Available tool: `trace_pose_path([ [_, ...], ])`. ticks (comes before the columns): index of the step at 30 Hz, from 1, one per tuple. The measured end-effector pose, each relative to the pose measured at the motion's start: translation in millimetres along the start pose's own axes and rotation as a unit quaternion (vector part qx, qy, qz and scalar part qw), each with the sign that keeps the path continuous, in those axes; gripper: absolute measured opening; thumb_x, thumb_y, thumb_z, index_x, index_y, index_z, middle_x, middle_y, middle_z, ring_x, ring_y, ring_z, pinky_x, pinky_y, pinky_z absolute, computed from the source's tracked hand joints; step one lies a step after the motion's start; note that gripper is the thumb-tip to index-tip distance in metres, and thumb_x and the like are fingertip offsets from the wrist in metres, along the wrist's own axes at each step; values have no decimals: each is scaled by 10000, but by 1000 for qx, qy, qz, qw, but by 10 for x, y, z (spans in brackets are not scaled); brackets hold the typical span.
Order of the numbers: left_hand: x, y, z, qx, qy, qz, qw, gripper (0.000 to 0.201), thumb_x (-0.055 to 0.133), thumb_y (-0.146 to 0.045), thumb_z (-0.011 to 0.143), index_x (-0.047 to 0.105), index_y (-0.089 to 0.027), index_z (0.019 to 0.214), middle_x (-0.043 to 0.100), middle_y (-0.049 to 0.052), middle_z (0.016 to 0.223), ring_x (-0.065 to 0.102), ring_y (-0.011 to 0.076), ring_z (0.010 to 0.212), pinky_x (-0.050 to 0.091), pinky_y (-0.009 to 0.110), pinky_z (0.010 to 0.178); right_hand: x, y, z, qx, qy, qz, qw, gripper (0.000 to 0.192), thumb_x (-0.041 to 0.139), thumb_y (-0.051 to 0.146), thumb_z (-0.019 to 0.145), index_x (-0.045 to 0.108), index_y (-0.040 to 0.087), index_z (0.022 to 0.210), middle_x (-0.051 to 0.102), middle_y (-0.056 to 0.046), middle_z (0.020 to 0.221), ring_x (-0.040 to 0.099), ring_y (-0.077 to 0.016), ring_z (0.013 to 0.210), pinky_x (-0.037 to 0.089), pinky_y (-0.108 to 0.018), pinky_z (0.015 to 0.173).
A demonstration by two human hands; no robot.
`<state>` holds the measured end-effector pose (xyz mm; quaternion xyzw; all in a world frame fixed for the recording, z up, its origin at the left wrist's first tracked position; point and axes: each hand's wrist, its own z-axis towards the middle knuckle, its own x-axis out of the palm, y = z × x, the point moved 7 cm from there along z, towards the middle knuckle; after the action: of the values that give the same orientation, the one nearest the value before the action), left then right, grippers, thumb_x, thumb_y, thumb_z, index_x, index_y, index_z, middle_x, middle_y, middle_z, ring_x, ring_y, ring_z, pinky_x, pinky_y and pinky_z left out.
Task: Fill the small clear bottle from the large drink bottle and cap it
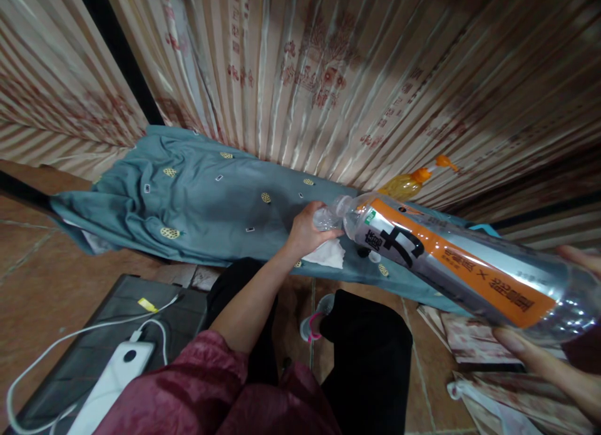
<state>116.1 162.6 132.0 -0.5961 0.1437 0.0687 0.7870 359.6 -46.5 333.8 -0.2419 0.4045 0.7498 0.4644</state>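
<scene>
Home rm: patterned curtain (357, 66), bedsheet (201, 197), tiled floor (42, 297).

The bottle (451, 266) is clear, glossy plastic with a shiny orange and silver film label, and under the left grip (307, 231) at its neck lies a soft, matt white tissue (328, 255). Beyond that grip spreads a creased, matt grey-blue cloth (197, 197); behind it hangs a satiny, ribbed curtain (357, 78).

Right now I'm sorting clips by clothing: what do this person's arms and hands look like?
The left hand is bare, with no glove or ring visible; its forearm is uncovered, the shiny maroon sleeve bunched near the elbow. The right hand shows only bare fingers at the frame edge.
</scene>
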Motion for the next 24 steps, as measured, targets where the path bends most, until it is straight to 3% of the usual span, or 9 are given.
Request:
trace_pose_path([
  [3, -3, 3, -5, 2, 0, 1, 1000, 596, 1000, -238, 657, 679, -217, 1159, 818, 71, 1191, 790, 308, 1153, 616, 408, 1040, -3, -56, -7, 14, -2, 10, 1000, 1078, 1000, 611, 571, 599, 489, 1563, 719, -57, 1370, 660, -399, 1045, 530, -637, 829],
  [9, 2, 6, -5, -9, 11, 7, 1000, 610, 1001, -217, 655, 681, -199, 1174, 817, 75, 1198, 791, 306, 1162, 618, 394, 1035, -10, -69, 37, -1, -1, 15, 1000, 1072, 1002, 598, 576, 611, 458, 1564, 738, -70, 1328, 675, -396, 1027, 564, -630, 806],
  [15, 7, 13, -7, -5, 9, 6, 1000, 607, 1004, -251, 668, 680, -195, 1177, 820, 81, 1206, 789, 304, 1160, 611, 399, 1043, -1, -7, 60, 1, 11, -26, 1000, 983, 919, 672, 684, 562, 516, 1586, 723, -72, 1317, 683, -421, 1018, 575, -725, 814],
  [20, 5, 24, -8, 5, -2, 3, 1000, 615, 1017, -269, 653, 694, -201, 1173, 821, 77, 1187, 794, 304, 1148, 619, 396, 1034, -37, -17, 62, 17, 23, -23, 999, 1008, 906, 693, 688, 523, 536, 1607, 711, -75, 1334, 693, -445, 1032, 581, -773, 817],
  [24, 7, 21, -9, 10, -2, -2, 1000, 606, 1014, -273, 657, 693, -210, 1167, 826, 70, 1185, 797, 304, 1139, 623, 404, 1033, -42, -59, 56, 50, 31, -13, 998, 1051, 935, 709, 626, 538, 553, 1586, 718, -68, 1355, 710, -481, 1071, 571, -848, 908],
])
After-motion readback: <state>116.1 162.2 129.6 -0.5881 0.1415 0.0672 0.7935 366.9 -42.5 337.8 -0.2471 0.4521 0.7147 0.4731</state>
